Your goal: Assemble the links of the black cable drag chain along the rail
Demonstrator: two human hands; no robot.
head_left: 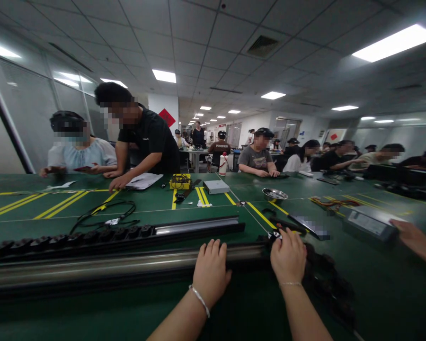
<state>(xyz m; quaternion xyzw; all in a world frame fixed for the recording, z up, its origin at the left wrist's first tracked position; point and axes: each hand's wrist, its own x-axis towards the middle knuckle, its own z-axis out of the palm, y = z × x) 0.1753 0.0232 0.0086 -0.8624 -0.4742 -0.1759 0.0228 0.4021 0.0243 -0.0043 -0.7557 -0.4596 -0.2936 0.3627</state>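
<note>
A long, dark rail [128, 266] with a shiny metal strip lies across the green table in front of me. My left hand [211, 270] reaches over it near its right part, fingers curled over the far edge and thumb on the near side. At the rail's right end, my right hand [288, 255] is closed on a black end piece [268, 239]; its fingertips partly hide that piece. A black chain-like strip [332, 284] trails from there, right and toward me. Behind the rail lies a second dark rail [199, 225], with a row of black links [102, 237] along its left part.
A black cable [133, 208], a yellow basket [180, 181], a grey box [216, 186] and a metal bowl [275, 194] lie farther back. On the right, another person's hand [417, 241] touches a silver box [371, 222]. Co-workers are across the table.
</note>
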